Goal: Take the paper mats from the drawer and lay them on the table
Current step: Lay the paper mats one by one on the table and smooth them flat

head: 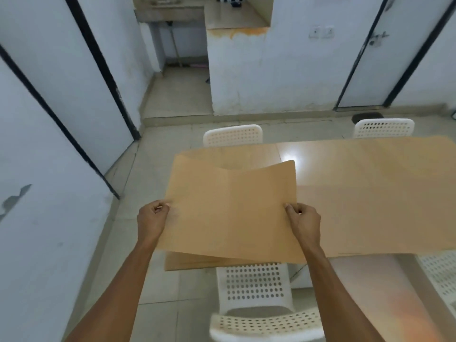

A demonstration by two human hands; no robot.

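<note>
Clearly the main risk is the sag: the tan paper mat [230,208] I am holding dips along a crease down its middle, and since I have it only by its two side edges, it could buckle or land folded if I lower it unevenly. Its colour is almost the same as the glossy tan wooden surface [370,193], so I judge it easy to misread where the corner of that surface lies and set the mat overhanging the near-left edge, from which it could slide to the pale tiled floor [172,99]. A second tan sheet [192,261] shows just under the near edge of the first; I cannot tell whether I hold it too or whether it already lies on the surface, and if it is loose in my grip it may slip out.

My left hand [151,219] has its fingers curled, pinching the mat's left edge between thumb and fingertips. My right hand [303,222] does the same on the right edge, fingers folded under. The mat hangs in the air over the near-left corner of the surface, above a white perforated plastic chair [254,285] pushed in below it.
</note>
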